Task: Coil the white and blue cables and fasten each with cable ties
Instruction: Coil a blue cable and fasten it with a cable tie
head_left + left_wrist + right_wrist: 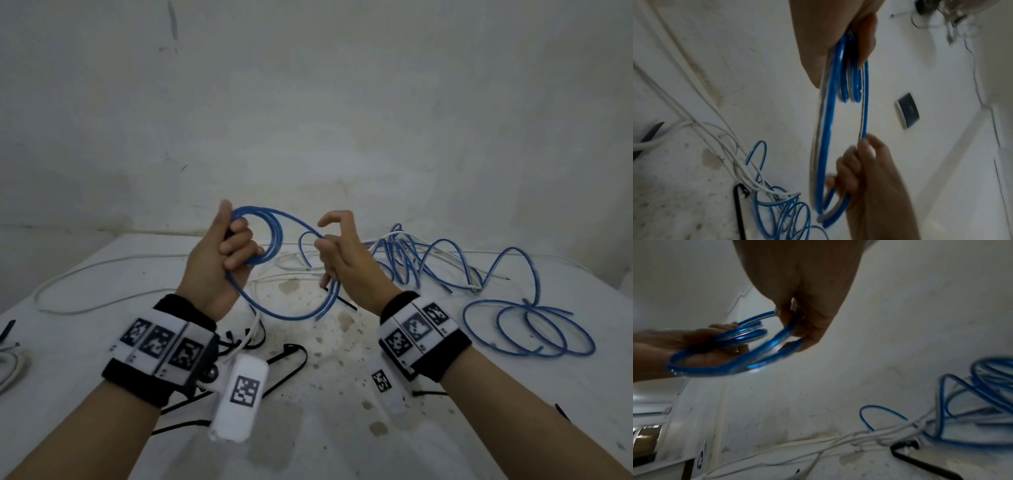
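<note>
Blue plastic-sheathed cable (pixel 274 236): coils gripped in my left hand (pixel 219 260) above desk (pixel 102 308) | right hand (pixel 342 253) pinched next loop | advice: match loop sizes, avoid twist.

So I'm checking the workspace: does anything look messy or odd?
Yes. To the right on the table, the loose blue cable lies tangled with the white cable, and brownish stains mark the surface.
</note>
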